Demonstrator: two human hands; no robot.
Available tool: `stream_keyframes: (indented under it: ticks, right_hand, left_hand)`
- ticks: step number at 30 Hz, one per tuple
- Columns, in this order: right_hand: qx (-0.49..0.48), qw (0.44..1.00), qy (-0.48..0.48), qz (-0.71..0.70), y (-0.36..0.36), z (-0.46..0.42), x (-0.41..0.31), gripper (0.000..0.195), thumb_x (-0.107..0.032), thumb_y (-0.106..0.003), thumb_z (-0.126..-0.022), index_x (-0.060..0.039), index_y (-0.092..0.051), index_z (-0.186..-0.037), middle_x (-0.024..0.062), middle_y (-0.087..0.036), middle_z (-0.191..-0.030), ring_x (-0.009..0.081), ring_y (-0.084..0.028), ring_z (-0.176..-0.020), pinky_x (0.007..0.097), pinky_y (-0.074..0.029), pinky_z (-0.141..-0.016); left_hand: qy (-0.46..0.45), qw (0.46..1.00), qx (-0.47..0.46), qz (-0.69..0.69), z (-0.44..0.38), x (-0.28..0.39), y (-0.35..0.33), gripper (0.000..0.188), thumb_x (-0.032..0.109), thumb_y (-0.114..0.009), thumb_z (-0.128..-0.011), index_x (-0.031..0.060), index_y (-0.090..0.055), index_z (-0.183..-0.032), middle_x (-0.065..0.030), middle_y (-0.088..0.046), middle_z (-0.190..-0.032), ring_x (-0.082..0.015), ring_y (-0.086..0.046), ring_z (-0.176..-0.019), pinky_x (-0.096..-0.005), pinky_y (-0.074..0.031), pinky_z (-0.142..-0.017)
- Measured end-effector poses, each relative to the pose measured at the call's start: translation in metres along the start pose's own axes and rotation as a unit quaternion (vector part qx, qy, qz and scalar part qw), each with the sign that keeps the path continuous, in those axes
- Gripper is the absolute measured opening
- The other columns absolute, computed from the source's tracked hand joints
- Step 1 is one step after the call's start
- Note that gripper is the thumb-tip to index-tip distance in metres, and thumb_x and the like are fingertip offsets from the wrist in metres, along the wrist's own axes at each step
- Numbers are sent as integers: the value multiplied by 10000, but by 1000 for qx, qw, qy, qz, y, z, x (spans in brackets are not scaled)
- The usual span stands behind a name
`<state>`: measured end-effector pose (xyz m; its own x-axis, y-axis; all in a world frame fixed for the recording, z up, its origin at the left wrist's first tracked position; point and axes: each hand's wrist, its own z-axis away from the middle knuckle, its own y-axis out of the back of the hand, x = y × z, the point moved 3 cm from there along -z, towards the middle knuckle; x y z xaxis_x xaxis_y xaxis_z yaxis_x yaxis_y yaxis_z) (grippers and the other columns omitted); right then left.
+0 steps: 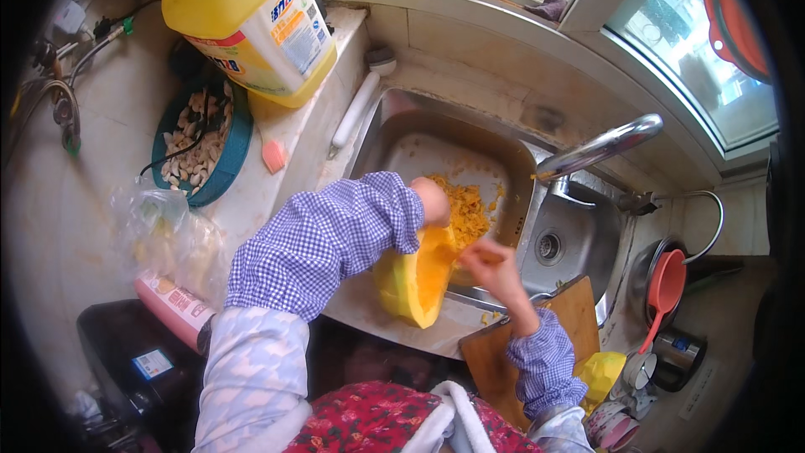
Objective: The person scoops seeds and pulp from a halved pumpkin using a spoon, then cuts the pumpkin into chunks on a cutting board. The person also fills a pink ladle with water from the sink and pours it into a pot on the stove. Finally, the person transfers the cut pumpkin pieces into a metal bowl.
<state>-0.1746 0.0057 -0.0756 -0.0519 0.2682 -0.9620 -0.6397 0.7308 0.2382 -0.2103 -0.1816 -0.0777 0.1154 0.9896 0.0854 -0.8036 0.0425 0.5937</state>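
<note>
A large cut piece of pumpkin (418, 283), yellow-skinned with orange flesh, leans at the near edge of the sink. My left hand (433, 202) rests on its far end, partly hidden by the checked sleeve cover. At its right side is my right hand (490, 269), blurred, with fingers curled against the flesh; whether it holds a small tool cannot be made out. Beyond the piece, orange pumpkin shreds (468, 211) lie heaped in the large basin (402, 151).
The chrome faucet (597, 148) reaches over the divider beside the small basin (575, 233). A wooden cutting board (566, 327) lies by my right forearm, near another yellow pumpkin piece (602, 374). Left stand a yellow jug (251, 25) and a teal basket (236, 163).
</note>
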Motion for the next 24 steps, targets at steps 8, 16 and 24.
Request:
stream_keyframes:
  ticks: [8,16,24]
  right_hand:
    - [-29,998,-16,-49,11,-3,-30,49,-21,-650,-871,28,-645,-868,26,-646,-736,77,-599,-705,222,-482,-620]
    - [-111,989,100,-7,-36,-27,-31,95,-43,-673,-849,-31,-682,-943,76,-683,-794,143,-654,-704,277,-533,-659]
    - [-125,981,141,-55,-27,-28,-44,91,-38,-677,-841,-36,-680,-932,120,-681,-836,220,-676,-796,299,-533,-762]
  left_hand:
    - [-88,995,38,29,19,-18,2,478,480,-456,-931,101,-707,-1079,-154,-690,-1040,-333,-652,-964,-431,-506,-842]
    - [-176,981,57,61,32,-28,5,466,480,-443,-960,112,-682,-1114,-158,-681,-1049,-356,-633,-963,-433,-495,-854]
    - [-222,965,71,117,40,-35,6,446,460,-423,-980,127,-665,-1151,-153,-672,-1088,-358,-614,-998,-423,-480,-885]
